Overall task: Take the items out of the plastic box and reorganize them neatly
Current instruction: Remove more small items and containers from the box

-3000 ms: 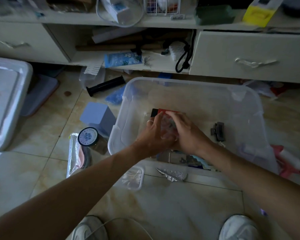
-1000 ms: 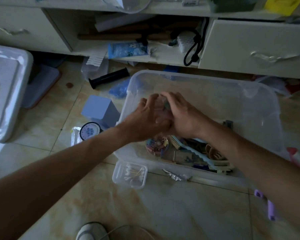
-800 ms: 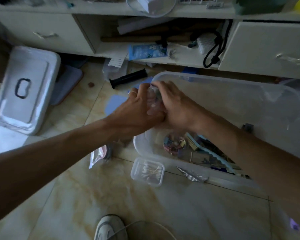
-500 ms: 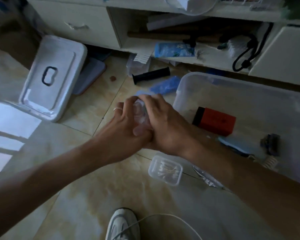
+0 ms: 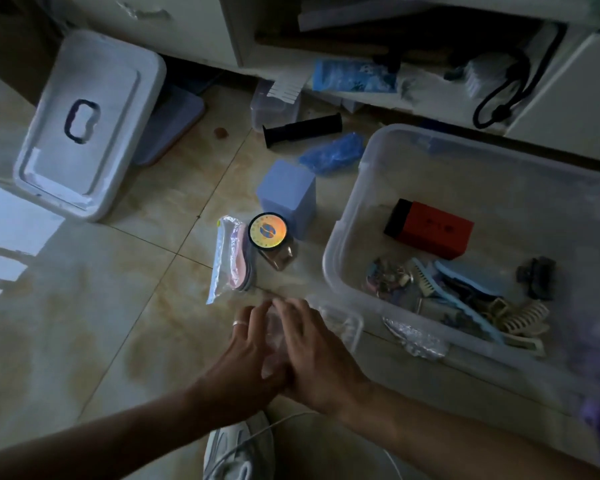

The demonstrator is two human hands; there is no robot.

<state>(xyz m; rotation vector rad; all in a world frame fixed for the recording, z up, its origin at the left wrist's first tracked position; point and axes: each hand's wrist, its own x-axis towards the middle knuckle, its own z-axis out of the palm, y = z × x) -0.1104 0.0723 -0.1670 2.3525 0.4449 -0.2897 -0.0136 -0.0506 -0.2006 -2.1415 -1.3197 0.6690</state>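
Holding a small clear item (image 5: pixel 274 332) between them, left hand (image 5: pixel 246 358) and right hand (image 5: pixel 312 355) press together low over the floor (image 5: pixel 84 323), fingers (image 5: pixel 257 311) curved round it; item blurred, type unclear. Far left of the fingers a white lid (image 5: pixel 84 123). Just beyond the fingers: bagged pink pads (image 5: pixel 231 259), round jar (image 5: pixel 269 237), blue cube box (image 5: pixel 288 194), black grip (image 5: pixel 302 129). Beside the right hand a small clear case (image 5: pixel 343 323), partly hidden, and a foil wrapper (image 5: pixel 416 337). Right of the fingers the plastic box (image 5: pixel 354 209) holds a red box (image 5: pixel 430 228), hair ties (image 5: pixel 387 277), blue brush (image 5: pixel 465 282), beige claw clip (image 5: pixel 523 323), black clip (image 5: pixel 537 277). Shoe (image 5: pixel 236 448) below.
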